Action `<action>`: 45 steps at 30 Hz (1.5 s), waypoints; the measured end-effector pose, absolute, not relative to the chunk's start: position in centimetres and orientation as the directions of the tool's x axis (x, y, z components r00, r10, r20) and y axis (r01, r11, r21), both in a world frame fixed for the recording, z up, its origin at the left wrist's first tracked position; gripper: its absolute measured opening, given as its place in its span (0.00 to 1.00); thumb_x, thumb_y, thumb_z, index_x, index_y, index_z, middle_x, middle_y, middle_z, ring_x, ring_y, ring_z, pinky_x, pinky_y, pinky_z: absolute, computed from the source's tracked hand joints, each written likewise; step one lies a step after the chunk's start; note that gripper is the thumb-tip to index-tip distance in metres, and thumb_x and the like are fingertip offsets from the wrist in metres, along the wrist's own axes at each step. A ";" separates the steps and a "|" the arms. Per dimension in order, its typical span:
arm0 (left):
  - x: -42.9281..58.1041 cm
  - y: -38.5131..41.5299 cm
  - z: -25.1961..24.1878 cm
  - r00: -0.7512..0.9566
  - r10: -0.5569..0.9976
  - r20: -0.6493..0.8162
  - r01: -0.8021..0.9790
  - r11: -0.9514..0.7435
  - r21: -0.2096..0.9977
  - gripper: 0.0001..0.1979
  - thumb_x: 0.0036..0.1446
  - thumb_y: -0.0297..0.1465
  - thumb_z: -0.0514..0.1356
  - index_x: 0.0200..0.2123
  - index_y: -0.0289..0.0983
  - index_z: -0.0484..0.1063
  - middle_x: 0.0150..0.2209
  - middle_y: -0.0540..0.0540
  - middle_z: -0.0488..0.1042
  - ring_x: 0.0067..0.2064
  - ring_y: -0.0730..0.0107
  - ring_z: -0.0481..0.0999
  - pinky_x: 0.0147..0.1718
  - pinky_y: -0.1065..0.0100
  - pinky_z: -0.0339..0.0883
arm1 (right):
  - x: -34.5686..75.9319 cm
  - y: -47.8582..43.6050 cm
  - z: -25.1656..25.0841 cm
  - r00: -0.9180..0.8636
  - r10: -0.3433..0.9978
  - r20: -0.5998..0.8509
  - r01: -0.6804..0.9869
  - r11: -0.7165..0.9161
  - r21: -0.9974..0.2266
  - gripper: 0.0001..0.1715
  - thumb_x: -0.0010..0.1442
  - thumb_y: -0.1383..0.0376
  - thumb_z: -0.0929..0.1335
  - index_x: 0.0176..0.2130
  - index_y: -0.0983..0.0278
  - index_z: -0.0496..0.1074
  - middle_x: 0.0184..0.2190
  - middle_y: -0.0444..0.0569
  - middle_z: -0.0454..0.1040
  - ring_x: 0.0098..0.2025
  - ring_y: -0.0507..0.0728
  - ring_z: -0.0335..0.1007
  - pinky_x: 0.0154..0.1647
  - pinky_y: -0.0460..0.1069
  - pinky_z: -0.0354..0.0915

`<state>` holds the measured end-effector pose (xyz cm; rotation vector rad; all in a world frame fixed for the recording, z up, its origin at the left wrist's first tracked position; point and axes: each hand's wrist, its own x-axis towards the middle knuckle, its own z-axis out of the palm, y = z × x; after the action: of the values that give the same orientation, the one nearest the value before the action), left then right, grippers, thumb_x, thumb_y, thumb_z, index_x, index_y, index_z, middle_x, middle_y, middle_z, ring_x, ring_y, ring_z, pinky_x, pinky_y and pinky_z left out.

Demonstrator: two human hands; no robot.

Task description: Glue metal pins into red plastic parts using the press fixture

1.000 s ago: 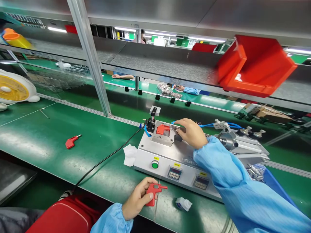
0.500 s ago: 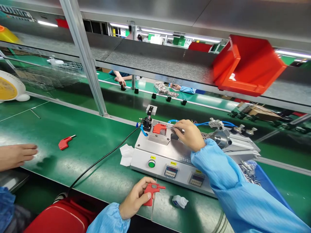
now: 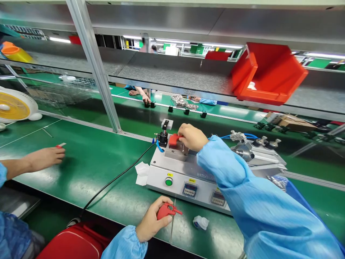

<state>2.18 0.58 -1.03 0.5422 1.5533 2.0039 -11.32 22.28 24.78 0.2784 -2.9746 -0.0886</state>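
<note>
My left hand (image 3: 153,220) holds a small red pistol-shaped plastic part (image 3: 165,210) low over the front edge of the bench, its thin prong pointing right. My right hand (image 3: 192,137) is closed at the metal block on top of a grey bench machine (image 3: 167,166). Its fingers pinch a second red plastic part (image 3: 173,139), partly hidden behind them. Beside that block stands a black clamp (image 3: 163,138) with a pale metal arm on top. The machine's front carries a green button (image 3: 169,181) and small counters.
At the left, a co-worker's hand (image 3: 44,158) covers a red part with a metal tip. A crumpled white wrapper (image 3: 201,222) lies before the machine. A black cable (image 3: 118,172) crosses the green bench. A red bin (image 3: 269,77) sits on the shelf; a blue tray (image 3: 299,196) is right.
My right hand has moved left from the metal rod onto the red part in the block. My left hand has tilted its part. The co-worker's hand has reached right onto the loose red part.
</note>
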 end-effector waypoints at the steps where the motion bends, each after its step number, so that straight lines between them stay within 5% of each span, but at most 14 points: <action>1: 2.2 0.6 -1.2 -0.779 0.626 -0.011 -0.146 -0.164 0.976 0.25 0.55 0.47 0.71 0.48 0.38 0.73 0.39 0.47 0.75 0.37 0.67 0.71 0.41 0.66 0.68 | -10.7 22.6 25.4 -0.965 -0.182 0.187 -0.174 0.983 0.059 0.07 0.65 0.73 0.69 0.41 0.64 0.77 0.47 0.55 0.75 0.49 0.63 0.72 0.46 0.53 0.69; 7: 2.8 0.3 -0.7 -0.810 0.587 0.015 -0.016 -0.048 0.999 0.15 0.57 0.36 0.65 0.46 0.38 0.74 0.38 0.46 0.78 0.35 0.65 0.75 0.38 0.65 0.70 | -2.1 26.3 24.1 -0.898 -0.232 0.374 -0.231 0.972 0.048 0.08 0.70 0.67 0.64 0.42 0.63 0.74 0.44 0.53 0.76 0.46 0.62 0.73 0.44 0.54 0.70; 10: 1.7 -0.4 3.2 -0.807 0.535 0.252 0.297 -0.002 0.955 0.12 0.58 0.30 0.63 0.46 0.39 0.74 0.38 0.47 0.79 0.36 0.64 0.77 0.39 0.65 0.72 | 1.7 28.4 21.0 -0.930 -0.197 0.310 -0.179 0.980 0.087 0.10 0.69 0.68 0.63 0.41 0.63 0.74 0.42 0.53 0.77 0.43 0.62 0.76 0.40 0.53 0.72; 13: -2.0 -0.1 9.2 -0.675 0.443 0.590 0.661 0.008 0.750 0.10 0.60 0.28 0.62 0.46 0.40 0.75 0.40 0.46 0.79 0.40 0.63 0.79 0.43 0.64 0.73 | 4.0 29.5 18.5 -0.946 -0.156 0.283 -0.132 0.986 0.100 0.13 0.70 0.68 0.61 0.44 0.62 0.75 0.44 0.54 0.78 0.43 0.62 0.78 0.39 0.53 0.74; 16: -7.3 1.9 14.5 -0.544 0.387 0.744 0.837 0.189 0.514 0.08 0.61 0.28 0.61 0.44 0.39 0.75 0.43 0.43 0.76 0.45 0.59 0.77 0.46 0.62 0.73 | 5.8 29.8 17.5 -0.920 -0.143 0.365 -0.124 0.989 0.076 0.16 0.73 0.65 0.59 0.51 0.63 0.74 0.51 0.57 0.77 0.48 0.63 0.78 0.45 0.55 0.76; 20: -12.8 5.8 18.1 -0.529 0.541 0.653 0.820 0.524 0.230 0.09 0.61 0.26 0.60 0.43 0.36 0.78 0.43 0.40 0.75 0.46 0.54 0.75 0.44 0.57 0.71 | 7.7 29.9 17.3 -0.886 -0.127 0.447 -0.131 0.991 0.023 0.19 0.76 0.62 0.57 0.53 0.63 0.73 0.52 0.57 0.77 0.49 0.64 0.78 0.47 0.58 0.77; 25: -14.4 8.5 18.8 -0.579 0.698 0.422 0.766 0.643 -0.011 0.09 0.66 0.26 0.58 0.37 0.34 0.80 0.39 0.35 0.77 0.50 0.45 0.74 0.45 0.52 0.67 | 8.5 30.8 16.6 -0.874 -0.124 0.471 -0.148 0.989 -0.014 0.19 0.76 0.61 0.57 0.53 0.62 0.73 0.50 0.58 0.78 0.48 0.64 0.78 0.47 0.58 0.76; 40: -13.5 9.3 18.5 -0.616 0.691 0.378 0.740 0.672 -0.024 0.08 0.69 0.28 0.59 0.42 0.34 0.80 0.45 0.37 0.77 0.50 0.52 0.73 0.43 0.60 0.72 | 8.0 31.1 15.6 -0.846 -0.150 0.512 -0.182 0.983 -0.014 0.18 0.77 0.60 0.58 0.54 0.63 0.72 0.48 0.59 0.78 0.47 0.66 0.77 0.45 0.59 0.73; 45: -11.8 7.7 15.9 -0.569 0.593 0.569 0.771 0.625 0.119 0.13 0.72 0.32 0.55 0.52 0.34 0.76 0.53 0.35 0.77 0.52 0.52 0.74 0.50 0.55 0.72 | 9.2 31.3 15.4 -0.818 -0.107 0.565 -0.175 0.982 -0.067 0.19 0.76 0.60 0.58 0.58 0.62 0.70 0.52 0.60 0.76 0.52 0.66 0.76 0.52 0.60 0.75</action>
<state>-11.77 7.69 15.91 1.4773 3.2563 0.6784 9.17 31.27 15.41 0.1977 -2.5358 0.1547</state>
